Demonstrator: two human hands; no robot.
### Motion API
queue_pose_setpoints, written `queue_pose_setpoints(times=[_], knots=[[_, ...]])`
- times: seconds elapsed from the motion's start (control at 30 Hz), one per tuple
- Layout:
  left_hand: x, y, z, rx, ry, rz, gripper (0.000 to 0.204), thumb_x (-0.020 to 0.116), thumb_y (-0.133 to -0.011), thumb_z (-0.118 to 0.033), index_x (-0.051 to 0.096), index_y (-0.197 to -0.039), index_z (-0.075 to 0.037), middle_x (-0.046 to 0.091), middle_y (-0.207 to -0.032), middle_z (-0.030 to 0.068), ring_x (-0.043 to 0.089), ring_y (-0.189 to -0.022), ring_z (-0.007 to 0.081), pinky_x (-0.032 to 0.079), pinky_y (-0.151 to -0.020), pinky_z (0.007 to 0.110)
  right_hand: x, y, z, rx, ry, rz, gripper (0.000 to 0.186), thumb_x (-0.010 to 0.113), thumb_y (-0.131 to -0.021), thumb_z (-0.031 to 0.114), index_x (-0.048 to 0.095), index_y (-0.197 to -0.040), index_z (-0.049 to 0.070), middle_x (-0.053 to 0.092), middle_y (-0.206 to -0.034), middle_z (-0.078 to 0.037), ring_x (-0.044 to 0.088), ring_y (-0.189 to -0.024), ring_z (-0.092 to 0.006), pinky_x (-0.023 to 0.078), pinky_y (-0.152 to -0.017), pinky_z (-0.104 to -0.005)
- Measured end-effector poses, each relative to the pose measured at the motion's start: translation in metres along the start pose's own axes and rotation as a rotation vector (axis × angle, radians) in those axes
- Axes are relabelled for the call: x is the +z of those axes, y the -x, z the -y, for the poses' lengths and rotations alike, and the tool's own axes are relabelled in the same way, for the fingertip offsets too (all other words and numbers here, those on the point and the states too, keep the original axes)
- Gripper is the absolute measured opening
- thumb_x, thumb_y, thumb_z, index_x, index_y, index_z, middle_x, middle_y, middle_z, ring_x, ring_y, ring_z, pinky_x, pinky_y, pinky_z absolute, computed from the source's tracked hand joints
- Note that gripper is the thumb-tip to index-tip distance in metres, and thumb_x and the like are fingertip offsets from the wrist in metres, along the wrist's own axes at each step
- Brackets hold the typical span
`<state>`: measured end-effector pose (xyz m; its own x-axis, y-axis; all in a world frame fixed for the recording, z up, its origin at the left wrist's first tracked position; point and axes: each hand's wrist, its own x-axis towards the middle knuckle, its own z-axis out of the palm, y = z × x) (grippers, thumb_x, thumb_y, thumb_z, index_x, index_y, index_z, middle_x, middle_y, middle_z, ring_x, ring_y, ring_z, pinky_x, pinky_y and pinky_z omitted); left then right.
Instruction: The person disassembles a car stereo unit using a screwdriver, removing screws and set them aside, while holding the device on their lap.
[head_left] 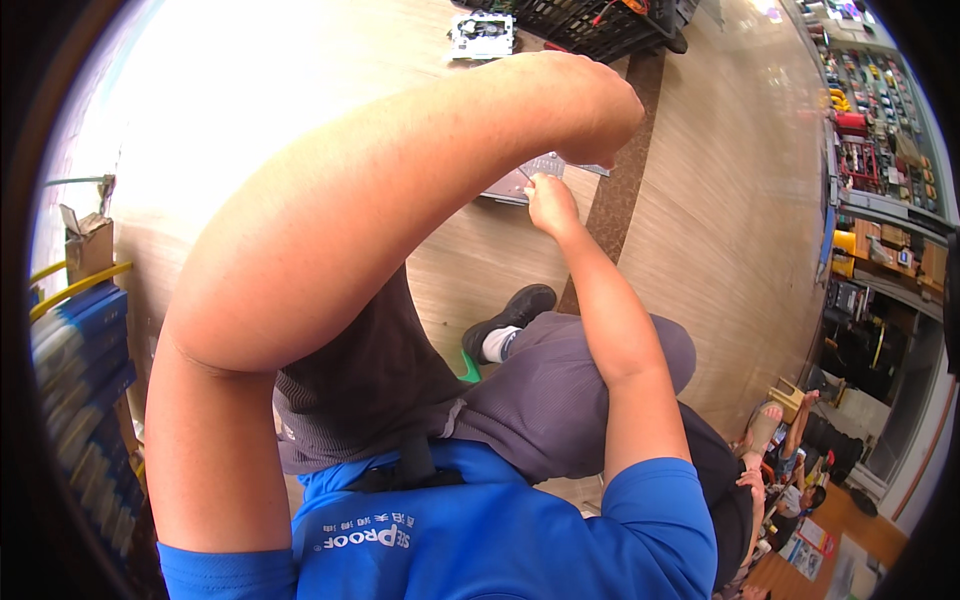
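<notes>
Through the head camera I look down on the floor (740,180), with blue packs (85,340) piled along its left edge and a cardboard box (90,245) just beyond them. My left forearm (400,170) arches rightward across the view, over ground whose far left part is washed out by light. Past the forearm, near the floor's far edge, lies a silver mechanism (482,37).

The flat grey device (505,188) at my hands lies on the floor, partly hidden under that forearm, close to a dark strip (612,205). A black shoe (515,310) stands nearer me. My right hand (551,206) is closed on a thin tool (523,174), its shaft over the device. My left hand (603,108) is bent down above, apart from the right; its fingers are mostly hidden, so I cannot tell whether they grip anything. Beyond it sits a black crate (580,28). Loaded shelving (890,212) follows the floor's right edge, with other people (790,500) toward its near right corner.
</notes>
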<state>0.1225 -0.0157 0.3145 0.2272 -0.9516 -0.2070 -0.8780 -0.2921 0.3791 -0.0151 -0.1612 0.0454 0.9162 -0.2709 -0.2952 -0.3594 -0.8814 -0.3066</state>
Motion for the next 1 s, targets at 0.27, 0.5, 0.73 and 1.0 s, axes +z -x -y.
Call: queue_pose_setpoints(times=[0.27, 0.5, 0.73, 1.0], knots=[[-0.004, 0.007, 0.007, -0.021, 0.037, -0.001, 0.039, 0.071, -0.087, -0.025, 0.059, -0.115, -0.002, 0.069, -0.102, 0.0171, 0.066, -0.102, 0.0340, 0.054, -0.084, 0.044, 0.000, 0.001, 0.003, 0.059, -0.005, -0.035, 0.018, 0.068, -0.087, 0.020, 0.066, -0.095, 0.004, 0.068, -0.100, -0.019, 0.065, -0.096, -0.0364, 0.051, -0.083, -0.0473], [-0.007, 0.009, 0.007, -0.014, -0.008, 0.024, 0.041, 0.071, -0.087, -0.025, 0.058, -0.119, -0.003, 0.069, -0.103, 0.0163, 0.066, -0.103, 0.0330, 0.054, -0.085, 0.043, -0.002, 0.002, 0.001, 0.033, -0.043, -0.078, 0.019, 0.069, -0.085, 0.019, 0.065, -0.088, 0.001, 0.068, -0.092, -0.021, 0.064, -0.091, -0.0381, 0.050, -0.081, -0.0459], [-0.006, 0.011, 0.007, -0.058, 0.016, 0.033, 0.041, 0.071, -0.087, -0.022, 0.057, -0.121, -0.004, 0.068, -0.106, 0.0165, 0.064, -0.105, 0.0321, 0.052, -0.087, 0.043, -0.008, -0.002, -0.001, 0.084, -0.074, -0.024, 0.021, 0.072, -0.082, 0.021, 0.065, -0.088, 0.001, 0.068, -0.089, -0.021, 0.065, -0.088, -0.0379, 0.050, -0.079, -0.0449], [0.002, 0.004, 0.014, -0.047, 0.014, 0.006, 0.046, 0.071, -0.087, -0.020, 0.055, -0.127, -0.003, 0.067, -0.108, 0.0188, 0.064, -0.105, 0.0335, 0.052, -0.089, 0.043, -0.007, -0.005, -0.012, 0.005, -0.118, -0.026, 0.021, 0.070, -0.083, 0.022, 0.067, -0.088, 0.001, 0.068, -0.088, -0.021, 0.065, -0.087, -0.0377, 0.050, -0.079, -0.0437]])
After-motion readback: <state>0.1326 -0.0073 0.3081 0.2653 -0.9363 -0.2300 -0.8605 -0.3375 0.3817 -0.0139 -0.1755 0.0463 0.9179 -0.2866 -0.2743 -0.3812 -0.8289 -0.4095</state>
